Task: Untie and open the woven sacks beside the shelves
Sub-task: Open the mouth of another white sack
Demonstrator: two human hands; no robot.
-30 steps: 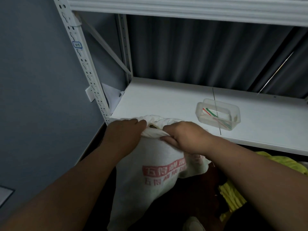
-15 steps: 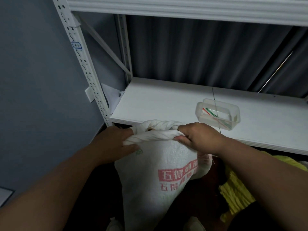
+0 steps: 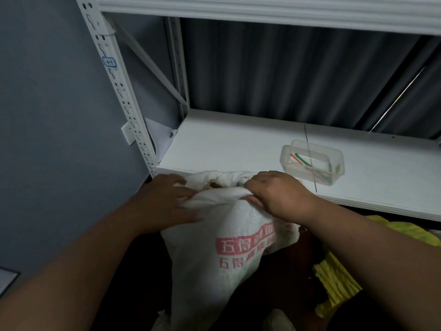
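A white woven sack (image 3: 222,261) with red printed characters stands below the front edge of the white shelf. Its rolled rim (image 3: 219,192) is parted a little, and something brown shows in the gap. My left hand (image 3: 164,201) lies against the rim's left side with its fingers stretched out along the fabric. My right hand (image 3: 279,194) grips the right side of the rim, fingers curled over the roll.
A clear plastic box (image 3: 312,161) with coloured ties sits on the white shelf board (image 3: 229,144). A perforated shelf post (image 3: 119,91) stands at the left by the grey wall. Yellow woven material (image 3: 334,280) lies at lower right. The floor below is dark.
The sack's rolled rim has come apart into a small opening. My left hand went from gripping the rim to lying flat with fingers extended. My right hand stayed on the rim.
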